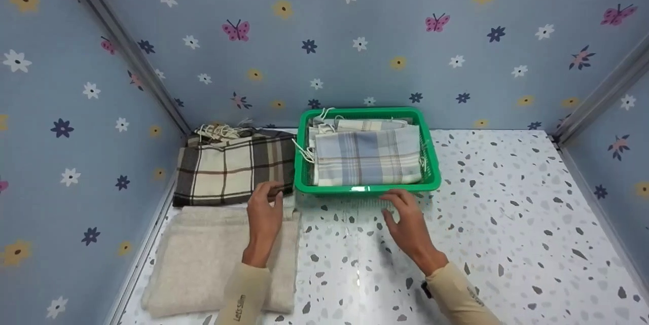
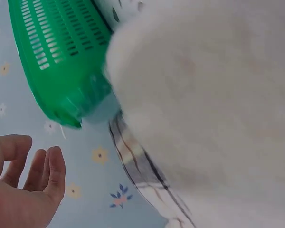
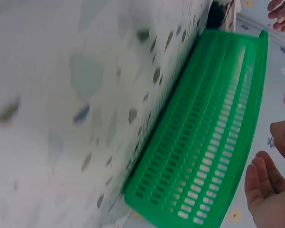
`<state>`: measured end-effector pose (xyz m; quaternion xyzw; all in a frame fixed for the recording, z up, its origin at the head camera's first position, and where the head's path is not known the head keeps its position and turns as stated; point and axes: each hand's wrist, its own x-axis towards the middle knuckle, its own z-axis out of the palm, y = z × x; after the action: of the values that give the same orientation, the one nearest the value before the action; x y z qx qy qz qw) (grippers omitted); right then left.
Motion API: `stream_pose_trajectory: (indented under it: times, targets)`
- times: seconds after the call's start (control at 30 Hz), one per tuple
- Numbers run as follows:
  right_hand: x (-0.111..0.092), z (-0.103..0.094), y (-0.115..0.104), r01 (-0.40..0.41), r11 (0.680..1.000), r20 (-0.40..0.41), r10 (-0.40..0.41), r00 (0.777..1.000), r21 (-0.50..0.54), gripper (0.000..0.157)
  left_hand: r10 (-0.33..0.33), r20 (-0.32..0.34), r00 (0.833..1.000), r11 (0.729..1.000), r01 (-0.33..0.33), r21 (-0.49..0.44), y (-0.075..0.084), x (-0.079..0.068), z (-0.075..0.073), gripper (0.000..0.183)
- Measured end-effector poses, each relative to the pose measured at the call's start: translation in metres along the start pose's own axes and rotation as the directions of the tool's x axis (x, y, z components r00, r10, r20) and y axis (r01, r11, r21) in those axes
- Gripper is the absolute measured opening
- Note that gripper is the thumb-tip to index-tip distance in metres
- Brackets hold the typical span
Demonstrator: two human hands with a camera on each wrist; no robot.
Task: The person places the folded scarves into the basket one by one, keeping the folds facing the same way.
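Note:
A green plastic basket (image 1: pixel 366 189) with slotted walls stands against the back wall. Inside it lie folded plaid cloths with white fringe, a blue and cream plaid cloth (image 1: pixel 367 157) on top. My left hand (image 1: pixel 264 216) hovers over the right part of the beige and dark plaid cloths, its fingers loosely bent and holding nothing; the left wrist view shows this left hand (image 2: pixel 31 183) apart from the basket. Close to the basket's front rim is my right hand (image 1: pixel 408 223), fingers relaxed and nothing in them. In the right wrist view the right hand (image 3: pixel 273 180) sits beside the basket's slotted side.
Left of the basket lies a folded brown, black and cream plaid cloth (image 1: pixel 223 173) with fringe. In front of it is a folded beige cloth (image 1: pixel 213 264). Flowered blue walls (image 1: pixel 355 71) enclose the speckled white surface (image 1: pixel 507 223) at the back and both sides.

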<state>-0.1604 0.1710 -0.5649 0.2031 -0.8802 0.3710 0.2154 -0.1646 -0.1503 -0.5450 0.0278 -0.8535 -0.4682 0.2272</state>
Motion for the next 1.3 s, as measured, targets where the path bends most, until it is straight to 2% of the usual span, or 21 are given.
stream_pose_trajectory:
  times: [0.13,0.33,0.6,0.87,1.07,1.13,1.23,1.3]
  targets:
    - [-0.011,0.016,-0.012,0.002,1.0,0.094,-0.004,0.996,0.021,0.032,-0.078,-0.001,0.997,0.997,0.078,0.013,-0.012,-0.006,-0.019,0.021]
    - [-0.023,0.037,-0.028,-0.031,0.998,0.235,0.018,0.972,0.05,0.034,-0.188,0.001,0.982,0.981,0.187,0.051,-0.026,-0.015,-0.042,0.029]
    - [-0.022,0.059,-0.046,-0.048,0.995,0.337,0.014,0.941,0.09,0.04,-0.309,0.039,0.95,0.946,0.303,0.119,-0.043,-0.027,-0.074,0.041]
    - [-0.017,0.08,-0.065,-0.041,0.988,0.387,-0.019,0.922,0.147,0.043,-0.357,0.032,0.934,0.906,0.337,0.257,-0.064,-0.034,-0.113,0.042]
    - [-0.011,0.093,-0.074,-0.061,0.987,0.426,-0.01,0.905,0.152,0.045,-0.36,0.015,0.933,0.856,0.324,0.404,-0.087,-0.035,-0.142,0.043]
    - [-0.01,0.097,-0.075,-0.072,0.984,0.439,-0.006,0.898,0.161,0.046,-0.383,0.019,0.923,0.834,0.338,0.437,-0.096,-0.034,-0.15,0.045]
    - [-0.008,0.104,-0.074,-0.08,0.982,0.455,-0.007,0.891,0.173,0.046,-0.447,0.055,0.893,0.805,0.375,0.459,-0.104,-0.032,-0.16,0.049]
    - [-0.006,0.108,-0.073,-0.098,0.979,0.471,0.002,0.882,0.18,0.047,-0.477,0.087,0.875,0.796,0.387,0.465,-0.109,-0.03,-0.164,0.05]
